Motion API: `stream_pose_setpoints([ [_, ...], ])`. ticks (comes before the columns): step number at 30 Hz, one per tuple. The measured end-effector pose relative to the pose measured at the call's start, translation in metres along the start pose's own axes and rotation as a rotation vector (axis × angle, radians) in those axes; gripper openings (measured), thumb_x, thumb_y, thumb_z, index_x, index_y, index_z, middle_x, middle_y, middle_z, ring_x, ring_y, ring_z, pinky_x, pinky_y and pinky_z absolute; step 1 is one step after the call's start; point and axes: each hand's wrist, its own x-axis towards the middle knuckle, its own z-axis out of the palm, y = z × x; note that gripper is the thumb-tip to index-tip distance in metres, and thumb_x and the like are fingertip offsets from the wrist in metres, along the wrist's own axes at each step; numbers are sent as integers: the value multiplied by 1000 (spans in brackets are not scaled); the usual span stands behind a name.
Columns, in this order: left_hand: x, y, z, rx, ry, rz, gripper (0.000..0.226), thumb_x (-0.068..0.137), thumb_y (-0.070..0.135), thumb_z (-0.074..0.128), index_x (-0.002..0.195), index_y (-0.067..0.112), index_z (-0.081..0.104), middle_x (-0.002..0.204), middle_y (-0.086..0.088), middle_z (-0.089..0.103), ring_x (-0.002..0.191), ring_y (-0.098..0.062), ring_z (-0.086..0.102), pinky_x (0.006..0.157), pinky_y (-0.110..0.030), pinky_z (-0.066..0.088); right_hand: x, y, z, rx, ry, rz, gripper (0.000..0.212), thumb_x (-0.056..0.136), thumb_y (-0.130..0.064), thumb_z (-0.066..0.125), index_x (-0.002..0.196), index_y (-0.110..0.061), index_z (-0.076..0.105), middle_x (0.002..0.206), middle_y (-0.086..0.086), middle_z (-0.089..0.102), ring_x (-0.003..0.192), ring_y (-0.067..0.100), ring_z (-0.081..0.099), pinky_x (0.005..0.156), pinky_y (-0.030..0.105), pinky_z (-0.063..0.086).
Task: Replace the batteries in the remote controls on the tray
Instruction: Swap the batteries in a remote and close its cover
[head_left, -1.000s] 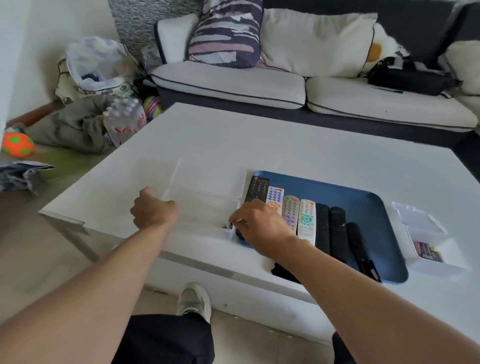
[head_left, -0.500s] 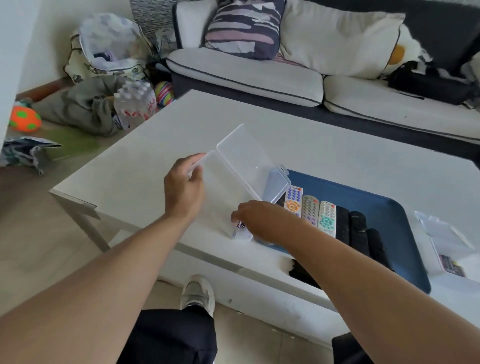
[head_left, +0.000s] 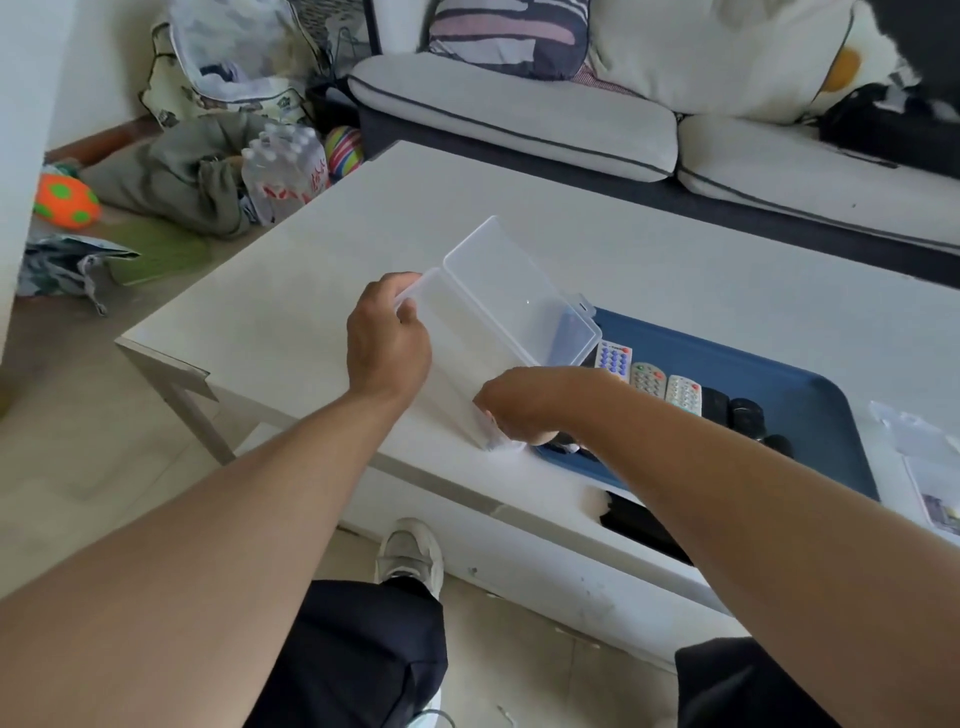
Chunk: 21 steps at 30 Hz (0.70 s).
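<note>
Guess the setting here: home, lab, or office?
Most likely a home living room. A sofa with cushions runs behind a low white coffee table, a pack of water bottles and a toy ball sit on the floor, and TV-style remote controls lie on a blue tray.

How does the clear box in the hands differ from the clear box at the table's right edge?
The held box is tilted up on one end, gripped by the left hand and right hand; the right box lies flat, untouched. The held box sits left of the tray, the right box on the tray's other side. Only the right box shows dark contents. Both are clear plastic with open lids.
</note>
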Motion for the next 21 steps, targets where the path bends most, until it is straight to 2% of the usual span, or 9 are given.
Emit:
stream_pose_setpoints([
  [2, 1, -1, -1, 6, 2, -17, 35, 96, -2, 46, 123, 10, 65, 121, -6, 66, 114, -22, 58, 83, -17, 36, -1, -2, -7, 17, -44, 2, 27, 92, -1, 57, 117, -3, 64, 110, 14, 69, 78, 24, 60, 57, 26, 38],
  [5, 1, -3, -3, -6, -7, -57, 36, 95, -2, 45, 121, 11, 66, 120, -6, 67, 112, -25, 59, 87, -26, 43, -5, -6, -18, -31, -46, 1, 21, 90, -4, 62, 110, -4, 68, 92, 7, 65, 71, 19, 51, 51, 22, 35],
  [8, 1, -6, -3, 13, -14, -133, 32, 98, 2, 45, 121, 11, 66, 119, -6, 67, 111, -27, 60, 89, -34, 50, -6, -8, -17, 63, 95, 53, 9, 84, -1, 66, 91, -6, 69, 74, 4, 57, 68, 22, 53, 57, 25, 42],
  [11, 3, -18, -4, 55, -26, -268, 31, 101, 6, 45, 120, 11, 68, 117, -8, 68, 108, -29, 60, 82, -31, 45, -23, 8, -15, 319, 290, 90, 12, 84, -6, 69, 88, -15, 75, 85, 3, 68, 79, 24, 66, 68, 31, 55],
  [12, 4, -24, -4, 61, -37, -312, 30, 100, 7, 45, 119, 11, 68, 118, -10, 68, 109, -31, 61, 83, -32, 47, -32, 17, -14, 493, 368, 108, 12, 85, -12, 74, 93, -20, 78, 90, -1, 73, 83, 20, 69, 74, 30, 58],
  [14, 2, -34, -4, 80, -54, -374, 30, 97, 8, 46, 117, 10, 68, 117, -14, 68, 111, -36, 61, 88, -40, 50, -56, 40, -9, 1130, 466, 110, 15, 87, -13, 77, 102, -14, 77, 92, 1, 77, 85, 18, 74, 79, 27, 61],
  [16, 2, -35, -5, 93, -33, -412, 32, 97, 14, 52, 127, 9, 61, 127, -15, 64, 119, -37, 57, 96, -43, 48, -84, 64, 2, 1854, 442, 32, 19, 91, -6, 69, 109, -2, 72, 94, 7, 75, 84, 19, 73, 79, 27, 61],
  [17, 2, -35, -8, 101, 18, -416, 38, 97, 18, 56, 134, 8, 56, 134, -14, 60, 125, -36, 53, 101, -44, 45, -96, 73, 11, 2093, 418, -4, 18, 92, -6, 65, 108, -2, 72, 94, 8, 73, 83, 17, 71, 77, 24, 60],
  [21, 2, -16, 2, 167, 200, -162, 50, 90, 19, 65, 136, 4, 54, 136, -20, 55, 128, -40, 45, 105, -45, 38, -132, 97, 42, 2460, 370, -114, 21, 101, -21, 52, 103, -9, 69, 92, 7, 64, 78, 15, 62, 66, 20, 56],
])
